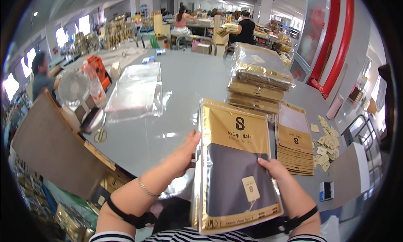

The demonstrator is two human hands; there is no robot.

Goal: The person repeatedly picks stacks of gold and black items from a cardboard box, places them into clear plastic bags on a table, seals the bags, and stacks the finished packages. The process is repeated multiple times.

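Observation:
Between both hands is a gold-printed scarf package [236, 166] in clear plastic, tilted up over the table's near edge. Dark folded fabric shows through its window, with a cream hang tag [250, 188] on a string. Along its left side more gold edges show, so several packages seem held together. My left hand [185, 153] grips the left edge, its fingers partly hidden behind it. My right hand [273, 167] holds the right edge, thumb on the front. Past the package rises a tall stack of wrapped packages [259, 72], and to its right lies a pile of gold printed card inserts [294, 138].
Loose hang tags [327, 144] are heaped at the grey table's [182, 81] right. Clear plastic bags [135, 87] lie at the left, near scissors [100, 135], a small fan [75, 87], a plastic bottle [94, 84] and an orange crate [96, 67]. Other people work beyond.

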